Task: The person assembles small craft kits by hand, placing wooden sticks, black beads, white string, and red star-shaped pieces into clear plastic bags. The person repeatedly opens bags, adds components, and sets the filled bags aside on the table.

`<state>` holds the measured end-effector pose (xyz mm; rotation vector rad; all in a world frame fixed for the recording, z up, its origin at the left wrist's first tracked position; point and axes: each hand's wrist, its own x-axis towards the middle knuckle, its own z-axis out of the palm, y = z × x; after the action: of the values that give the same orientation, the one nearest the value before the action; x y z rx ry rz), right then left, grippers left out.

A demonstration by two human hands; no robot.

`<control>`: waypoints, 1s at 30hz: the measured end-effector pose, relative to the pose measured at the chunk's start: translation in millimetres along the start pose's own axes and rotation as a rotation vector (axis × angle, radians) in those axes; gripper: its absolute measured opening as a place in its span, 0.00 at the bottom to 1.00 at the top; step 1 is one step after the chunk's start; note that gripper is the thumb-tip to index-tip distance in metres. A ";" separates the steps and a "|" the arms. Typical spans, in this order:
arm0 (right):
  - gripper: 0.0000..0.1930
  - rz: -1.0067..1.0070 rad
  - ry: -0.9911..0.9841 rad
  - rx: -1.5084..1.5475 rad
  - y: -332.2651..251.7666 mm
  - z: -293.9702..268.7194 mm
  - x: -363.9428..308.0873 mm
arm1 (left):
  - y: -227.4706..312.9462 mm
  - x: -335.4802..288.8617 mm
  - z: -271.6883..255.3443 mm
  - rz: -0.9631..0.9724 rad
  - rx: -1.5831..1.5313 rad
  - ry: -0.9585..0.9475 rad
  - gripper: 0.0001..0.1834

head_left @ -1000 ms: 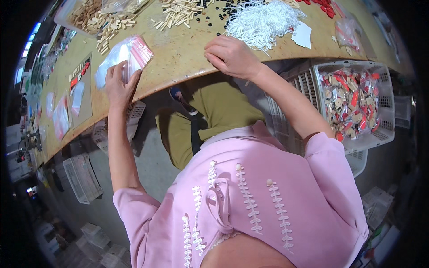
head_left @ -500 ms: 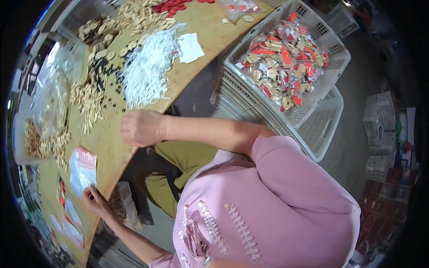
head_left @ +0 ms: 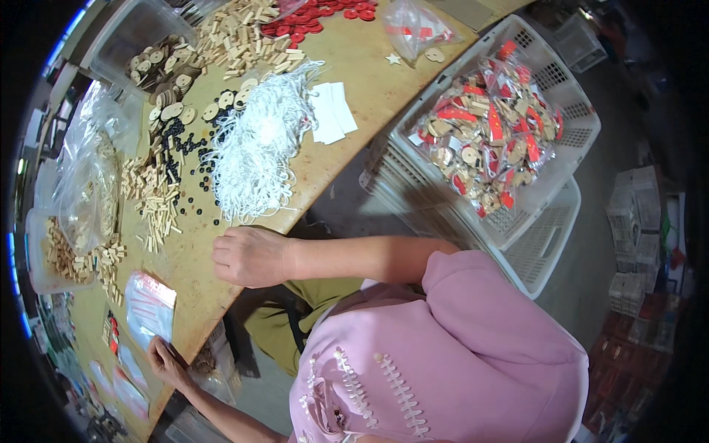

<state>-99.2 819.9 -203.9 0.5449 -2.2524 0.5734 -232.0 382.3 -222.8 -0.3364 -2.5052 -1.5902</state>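
Low on the left, my left hand (head_left: 168, 363) is closed, thumb and fingertips pinching the lower edge of a clear zip bag (head_left: 150, 308) lying on a stack of such bags on the table. My right hand (head_left: 251, 257) is curled into a fist at the table's near edge, just below a heap of white strings (head_left: 257, 151). What its fingers hold, if anything, is hidden. Between the strings and the bags lie small wooden sticks (head_left: 161, 221) and black beads (head_left: 177, 140).
Wooden discs (head_left: 171, 66), wooden blocks (head_left: 240, 37) and red discs (head_left: 314, 18) are heaped at the back. White paper slips (head_left: 332, 113) lie right of the strings. A white crate (head_left: 580, 122) of filled bags stands right of the table (head_left: 362, 74). A plastic tub (head_left: 35, 258) holds wooden pieces.
The whole view has shifted, so the table and both hands sit lower in the picture. Against the table, both hands have hardly moved; the left stays at the zip bags.
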 end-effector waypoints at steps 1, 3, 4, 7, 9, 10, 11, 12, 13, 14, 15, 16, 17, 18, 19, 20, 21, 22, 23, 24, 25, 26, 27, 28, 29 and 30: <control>0.07 0.011 0.006 0.011 -0.1 -0.6 0.1 | -4.1 1.4 -6.3 -0.014 0.019 -0.008 0.14; 0.07 0.040 0.010 0.017 2.9 -2.1 -2.4 | 36.2 1.6 15.5 -0.064 0.198 0.072 0.16; 0.06 0.039 0.016 0.017 3.4 -2.3 -1.8 | 56.0 -0.6 30.3 -0.090 0.288 0.118 0.18; 0.05 0.038 0.005 -0.005 1.3 -7.1 -0.5 | 53.8 -3.3 43.7 0.097 0.499 0.128 0.19; 0.05 0.030 -0.001 0.045 2.3 -9.5 1.8 | 23.4 -7.4 23.9 0.063 0.359 0.125 0.16; 0.05 0.019 -0.004 0.088 -1.4 -7.4 3.6 | 7.4 -7.9 15.7 0.103 0.411 0.149 0.15; 0.05 0.045 -0.067 0.026 -2.8 3.5 -1.2 | -2.1 -10.7 7.6 0.140 0.477 0.178 0.14; 0.04 0.013 -0.039 0.034 -2.1 0.4 1.6 | -0.7 -12.5 5.7 0.020 0.479 0.176 0.13; 0.04 -0.010 -0.059 0.021 -0.3 -5.6 3.6 | -12.8 -9.9 0.1 0.029 0.467 0.201 0.13; 0.04 -0.011 -0.080 0.025 2.1 -5.1 3.4 | 1.9 -6.8 7.6 0.011 0.455 0.161 0.13; 0.04 0.009 -0.064 0.061 3.2 -4.3 3.0 | 12.1 -4.1 10.8 0.082 0.507 0.129 0.12; 0.05 0.059 -0.068 0.100 4.9 -9.9 5.3 | 23.2 -2.9 23.2 0.019 0.269 0.150 0.12; 0.05 0.038 -0.060 0.113 2.7 -5.4 7.2 | 14.3 -2.9 14.5 -0.064 0.207 0.208 0.10; 0.05 0.034 -0.061 0.092 5.9 -5.5 4.0 | 11.9 -7.0 12.5 -0.030 0.235 0.238 0.10; 0.05 0.030 -0.068 0.115 4.6 -6.2 3.8 | 10.3 -10.3 10.5 0.007 0.262 0.264 0.10; 0.05 0.035 -0.076 0.128 2.4 -6.8 5.3 | 8.4 -9.3 13.6 0.046 0.282 0.280 0.11; 0.05 0.045 -0.085 0.138 1.0 -7.0 5.5 | 8.8 -11.1 13.1 0.072 0.420 0.307 0.11; 0.05 0.049 -0.084 0.137 1.3 -7.4 5.5 | 3.8 -12.4 10.7 0.025 0.326 0.306 0.11; 0.05 0.053 -0.084 0.137 0.5 -7.4 4.7 | -1.4 -13.6 6.5 0.014 0.299 0.288 0.10; 0.05 0.051 -0.083 0.140 0.1 -7.1 4.5 | -3.3 -13.2 5.0 0.003 0.273 0.275 0.10; 0.05 0.056 -0.075 0.138 0.0 -6.6 3.8 | -6.9 -12.2 6.1 0.038 0.245 0.279 0.10; 0.04 0.053 -0.064 0.122 1.5 -5.9 4.0 | -2.6 -10.2 11.7 0.010 0.224 0.260 0.10; 0.03 0.049 -0.053 0.106 2.7 -5.3 3.6 | 2.2 -8.9 15.8 -0.018 0.203 0.241 0.09; 0.02 0.045 -0.043 0.090 3.7 -5.1 2.9 | 7.3 -7.9 19.1 -0.046 0.181 0.221 0.09; 0.03 0.048 -0.066 0.094 3.9 -6.3 3.0 | 17.9 -8.7 24.7 -0.011 0.278 0.211 0.07; 0.04 0.052 -0.089 0.097 2.8 -8.1 2.5 | 12.1 -10.3 22.5 -0.012 0.268 0.208 0.07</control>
<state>-97.8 826.1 -197.7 0.5717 -2.3374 0.6996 -219.1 406.6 -224.4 -0.1147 -2.5155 -1.2005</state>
